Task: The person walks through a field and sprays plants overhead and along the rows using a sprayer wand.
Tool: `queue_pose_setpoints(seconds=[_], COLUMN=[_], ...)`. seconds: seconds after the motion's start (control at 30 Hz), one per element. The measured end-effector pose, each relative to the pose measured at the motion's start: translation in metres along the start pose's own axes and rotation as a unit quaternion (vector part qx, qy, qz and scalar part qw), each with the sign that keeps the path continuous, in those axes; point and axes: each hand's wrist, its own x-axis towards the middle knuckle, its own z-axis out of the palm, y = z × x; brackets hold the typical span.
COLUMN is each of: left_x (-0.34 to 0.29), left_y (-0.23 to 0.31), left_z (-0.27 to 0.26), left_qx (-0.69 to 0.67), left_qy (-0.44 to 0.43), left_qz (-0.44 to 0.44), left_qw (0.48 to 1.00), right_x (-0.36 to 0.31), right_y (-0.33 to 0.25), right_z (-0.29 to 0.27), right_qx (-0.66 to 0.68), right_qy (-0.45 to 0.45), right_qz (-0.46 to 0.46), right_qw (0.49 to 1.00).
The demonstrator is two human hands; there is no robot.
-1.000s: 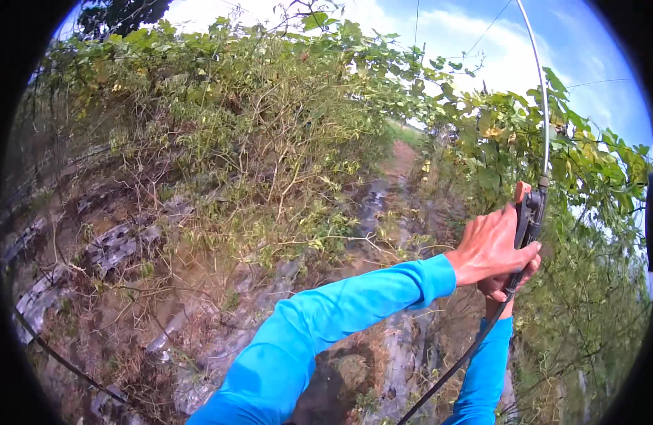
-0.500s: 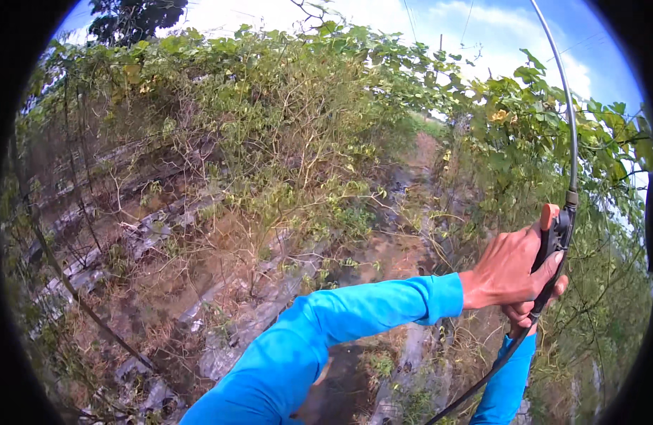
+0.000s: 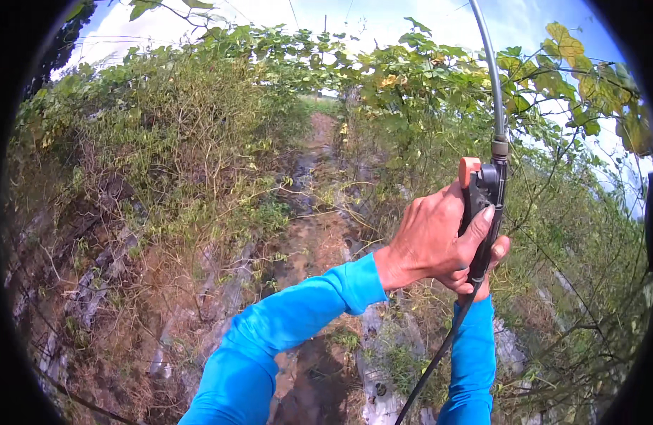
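Note:
A spray wand stands nearly upright at the right of the view. Its black trigger handle (image 3: 498,205) carries an orange-red lever end (image 3: 468,170), and a thin metal lance (image 3: 493,78) rises out of the top of the frame. My left hand (image 3: 436,237) reaches across from the lower left and is closed around the handle, thumb along its side. Below and behind it, my right hand (image 3: 495,256) also grips the handle; most of its fingers are hidden. From the handle's lower end a black hose (image 3: 440,354) runs down. The wand's tip is out of view.
Dry, leafy bushes (image 3: 199,149) fill the left, and thin-stemmed plants (image 3: 581,234) crowd the right. Leafy vines (image 3: 440,78) spread overhead. A narrow dirt path (image 3: 319,234) leads away between rows, with torn plastic sheeting (image 3: 372,354) on the ground.
The view has swung right, so the path and plants sit farther left. Both hands and the wand appear farther left and slightly higher, with the same grip.

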Motion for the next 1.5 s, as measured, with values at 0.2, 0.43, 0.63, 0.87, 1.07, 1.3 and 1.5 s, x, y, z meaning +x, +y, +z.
queue_pose_setpoints(seconds=[0.2,0.43,0.63,0.87,1.07,1.3,1.5], left_x=[0.009,-0.012,-0.034,-0.028,-0.033,-0.06,-0.114], left_y=[0.001,0.005,0.013,0.029,0.055,0.117,0.188], left_z=[-0.038,-0.091,-0.109,-0.112,-0.098,-0.071,-0.06], left_qx=[-0.057,-0.088,-0.134,-0.297,-0.416,-0.541,-0.504], left_qy=[-0.135,-0.088,-0.103,-0.17,-0.184,-0.215,-0.17], left_qz=[-0.138,-0.218,-0.197,-0.295,-0.351,-0.335,-0.347], left_qw=[0.979,0.968,0.966,0.892,0.818,0.74,0.773], right_x=[0.017,0.046,0.06,0.065,0.044,-0.016,-0.09], right_y=[0.019,0.102,0.143,0.149,0.156,0.171,0.188], right_z=[0.032,0.089,0.112,0.135,0.174,0.224,0.274], right_qx=[-0.034,-0.175,-0.29,-0.549,-0.613,-0.661,-0.639], right_qy=[0.012,0.325,0.346,0.441,0.469,0.548,0.454], right_qz=[0.087,-0.013,-0.071,-0.118,-0.168,-0.145,-0.148], right_qw=[0.996,0.929,0.89,0.7,0.613,0.492,0.603])
